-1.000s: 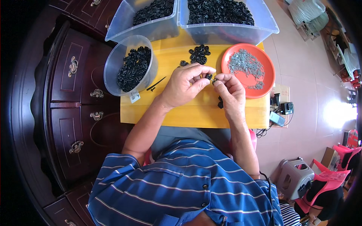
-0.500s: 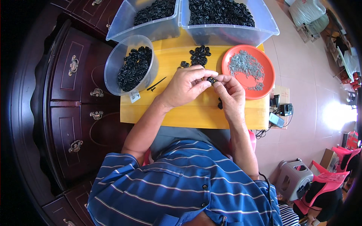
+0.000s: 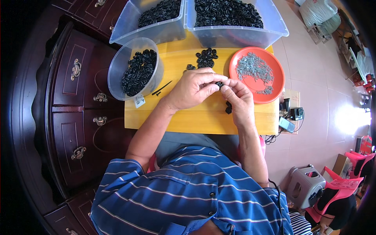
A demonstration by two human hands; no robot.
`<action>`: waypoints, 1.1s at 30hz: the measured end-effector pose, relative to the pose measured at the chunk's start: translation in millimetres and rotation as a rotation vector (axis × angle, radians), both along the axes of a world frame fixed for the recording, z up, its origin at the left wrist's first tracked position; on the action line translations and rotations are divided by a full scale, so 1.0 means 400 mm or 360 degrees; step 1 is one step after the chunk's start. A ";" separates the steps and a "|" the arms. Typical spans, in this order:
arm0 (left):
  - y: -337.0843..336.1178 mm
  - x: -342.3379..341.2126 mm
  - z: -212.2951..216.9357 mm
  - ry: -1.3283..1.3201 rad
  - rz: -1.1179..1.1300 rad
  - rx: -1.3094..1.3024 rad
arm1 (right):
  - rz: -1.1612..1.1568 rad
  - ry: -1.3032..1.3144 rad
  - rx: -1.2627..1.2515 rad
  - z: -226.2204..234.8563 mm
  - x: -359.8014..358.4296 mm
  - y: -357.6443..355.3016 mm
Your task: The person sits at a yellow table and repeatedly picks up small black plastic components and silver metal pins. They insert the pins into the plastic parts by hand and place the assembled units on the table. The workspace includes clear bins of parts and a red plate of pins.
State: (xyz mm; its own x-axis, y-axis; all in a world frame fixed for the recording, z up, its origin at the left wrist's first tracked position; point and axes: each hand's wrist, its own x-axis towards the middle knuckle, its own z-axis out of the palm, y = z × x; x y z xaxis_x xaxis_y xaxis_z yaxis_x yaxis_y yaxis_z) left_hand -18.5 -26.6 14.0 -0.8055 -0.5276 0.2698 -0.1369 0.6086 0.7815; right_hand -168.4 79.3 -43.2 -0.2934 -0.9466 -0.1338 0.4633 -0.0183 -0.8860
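Both hands meet over the middle of the counter [image 3: 164,119], thumb and forefinger of each drawn nearly together: the left hand [image 3: 197,88] pinches a small black part [image 3: 219,84] from the left, and the right hand [image 3: 240,96] grips at its right side, though the fingertips hide exactly how. For fine work like this, I would keep the left pinch firm and let the right fingertips do the adjusting, held low over the counter so a slip falls close by (the black pieces [image 3: 228,108] beside the right wrist could catch a sleeve or forearm). Loose black rings [image 3: 206,58] lie just beyond the hands, and the orange-red plate [image 3: 280,80] of thin metal pieces [image 3: 254,65] sits to the right. As for writing, the white label [image 3: 140,101] low on the round tub [image 3: 113,76] at left carries dark marks too small to read.
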 end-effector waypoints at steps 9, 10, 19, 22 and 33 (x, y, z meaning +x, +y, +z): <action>0.006 -0.006 0.008 -0.0109 -0.0030 0.0059 | 0.0078 -0.0184 0.0026 0.011 0.002 -0.003; 0.013 -0.007 0.012 -0.0157 -0.0002 0.0084 | 0.0059 -0.0197 0.0029 0.010 0.002 -0.003; 0.053 -0.050 -0.018 -0.0002 0.0342 -0.0821 | -0.0060 -0.0288 -0.0004 -0.005 0.004 -0.009; 0.054 -0.050 -0.025 0.0018 0.0339 -0.0761 | -0.0104 -0.0373 -0.0006 -0.003 0.007 -0.007; 0.057 -0.056 -0.027 0.0052 0.0338 -0.0710 | -0.0158 -0.0482 0.0027 -0.013 0.003 -0.003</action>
